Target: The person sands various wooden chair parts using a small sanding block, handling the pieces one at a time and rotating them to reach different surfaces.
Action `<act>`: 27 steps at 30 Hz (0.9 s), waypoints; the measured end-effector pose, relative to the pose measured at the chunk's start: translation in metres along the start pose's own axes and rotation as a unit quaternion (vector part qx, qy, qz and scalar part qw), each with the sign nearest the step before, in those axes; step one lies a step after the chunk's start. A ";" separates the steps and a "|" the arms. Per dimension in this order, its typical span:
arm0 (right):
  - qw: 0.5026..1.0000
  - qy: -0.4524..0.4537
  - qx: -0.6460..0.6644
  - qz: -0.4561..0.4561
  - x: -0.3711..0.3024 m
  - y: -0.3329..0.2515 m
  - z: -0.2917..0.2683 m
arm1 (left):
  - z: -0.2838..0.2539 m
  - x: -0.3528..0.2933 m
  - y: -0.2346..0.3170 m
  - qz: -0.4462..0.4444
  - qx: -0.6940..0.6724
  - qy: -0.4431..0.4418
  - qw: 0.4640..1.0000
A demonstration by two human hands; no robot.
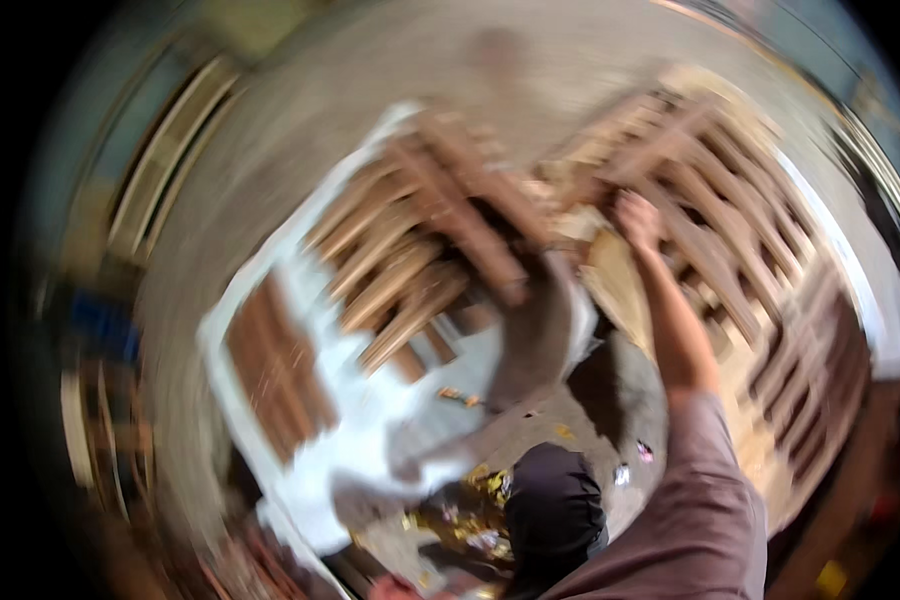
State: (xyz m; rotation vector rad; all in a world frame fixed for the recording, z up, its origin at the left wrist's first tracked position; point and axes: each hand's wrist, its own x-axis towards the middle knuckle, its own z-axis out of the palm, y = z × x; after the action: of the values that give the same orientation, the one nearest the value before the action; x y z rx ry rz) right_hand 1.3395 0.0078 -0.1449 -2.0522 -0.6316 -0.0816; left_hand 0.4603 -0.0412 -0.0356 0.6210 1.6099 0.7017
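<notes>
My right hand (638, 218) reaches out to the stack of brown slatted wooden pieces (705, 185) on the right. Its fingers look curled at the near left edge of that stack, but blur hides what they hold. Just below the hand a pale tan sheet or board (615, 285) hangs at the stack's side. What looks like my left hand (395, 589) barely enters at the lower edge, smeared, with its fingers hidden. Left of centre, brown wooden slats (400, 240) lie piled crosswise on a white-covered table (370, 465).
Flat brown boards (280, 365) lie on the white table's left part. More dark slats (815, 370) are at the right. Scraps and yellow bits (485, 500) litter the floor between the tables. Wooden frames (170, 155) and a blue object (105, 325) stand at far left.
</notes>
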 end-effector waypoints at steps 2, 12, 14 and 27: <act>0.973 -0.136 0.183 0.046 -0.063 -0.024 0.008 | -0.009 -0.030 0.025 0.059 -0.099 0.030 0.993; 0.775 -0.544 0.320 -0.018 -0.215 -0.205 -0.007 | -0.111 -0.172 0.037 0.197 -0.298 0.238 0.903; 0.751 -0.598 0.244 -0.137 -0.252 -0.224 0.015 | -0.137 -0.183 0.015 0.183 -0.292 0.313 0.885; 0.660 -0.739 0.125 0.059 -0.385 -0.330 -0.011 | -0.326 -0.213 -0.060 0.227 0.021 0.549 0.804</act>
State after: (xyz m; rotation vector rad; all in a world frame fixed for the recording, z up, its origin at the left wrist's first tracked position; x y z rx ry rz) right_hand 0.8555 -0.0196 0.0028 -1.4697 -1.3124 1.8119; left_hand 0.1681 -0.2702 0.0957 0.6769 2.5694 1.5794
